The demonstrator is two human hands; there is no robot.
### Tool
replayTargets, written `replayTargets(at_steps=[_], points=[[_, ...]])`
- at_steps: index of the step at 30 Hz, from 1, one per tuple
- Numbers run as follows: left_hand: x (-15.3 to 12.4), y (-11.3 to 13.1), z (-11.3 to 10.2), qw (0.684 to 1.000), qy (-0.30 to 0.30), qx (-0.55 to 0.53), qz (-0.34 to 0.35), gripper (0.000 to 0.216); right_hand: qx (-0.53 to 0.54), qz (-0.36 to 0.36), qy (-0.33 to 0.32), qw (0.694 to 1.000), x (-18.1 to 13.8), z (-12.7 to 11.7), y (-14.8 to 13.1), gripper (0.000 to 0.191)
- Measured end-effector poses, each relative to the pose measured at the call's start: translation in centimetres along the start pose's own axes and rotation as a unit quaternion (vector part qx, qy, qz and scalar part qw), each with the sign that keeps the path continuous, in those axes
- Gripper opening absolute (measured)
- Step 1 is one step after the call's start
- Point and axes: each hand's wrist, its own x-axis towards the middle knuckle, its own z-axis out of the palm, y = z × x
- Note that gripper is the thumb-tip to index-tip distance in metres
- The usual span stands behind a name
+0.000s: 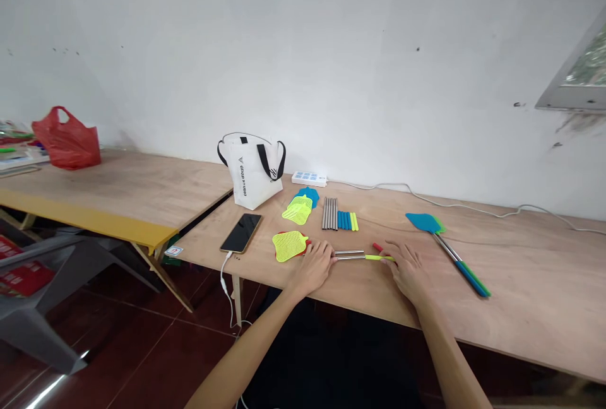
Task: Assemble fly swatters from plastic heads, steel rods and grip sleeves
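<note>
Gripping left hand point(318, 264): fingers closed on the yellow swatter point(290, 246), right beside its head!
Right hand point(403, 267): fingers pinch the end of its handle point(376, 257).
Surface point(525, 295): yellow swatter near the front edge, red handle point(377, 247) just behind.

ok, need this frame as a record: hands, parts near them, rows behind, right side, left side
left_hand: left hand at the left end of two metal rods; grip unclear
right_hand: right hand at the right end of a yellow grip, red grip beside it
near_left: yellow swatter head overlapping a red head
rows_behind: gray tubes, blue grips, yellow grips
right_side: blue swatter partly covering a green swatter
left_side: phone, cable attached; white bag behind
</note>
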Motion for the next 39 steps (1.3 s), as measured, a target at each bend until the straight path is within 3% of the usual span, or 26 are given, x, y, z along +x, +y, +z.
replayTargets(at_steps=[12, 30, 39], points=[[0.0, -0.7, 0.2, 0.999, 0.001, -0.019, 0.029, 0.018, 0.055, -0.036, -0.052, 0.996, -0.2, -0.1, 1.2, 0.03], [0.0, -0.8, 0.3, 0.999, 0.013, -0.012, 0.04, 0.019, 0.141, -0.012, -0.028, 0.99, 0.1, -0.3, 0.8, 0.031], [0.1, -0.8, 0.7, 0.998, 0.017, 0.005, 0.066, 0.022, 0.12, -0.063, -0.035, 0.99, 0.4, 0.8, -2.0, 0.029]])
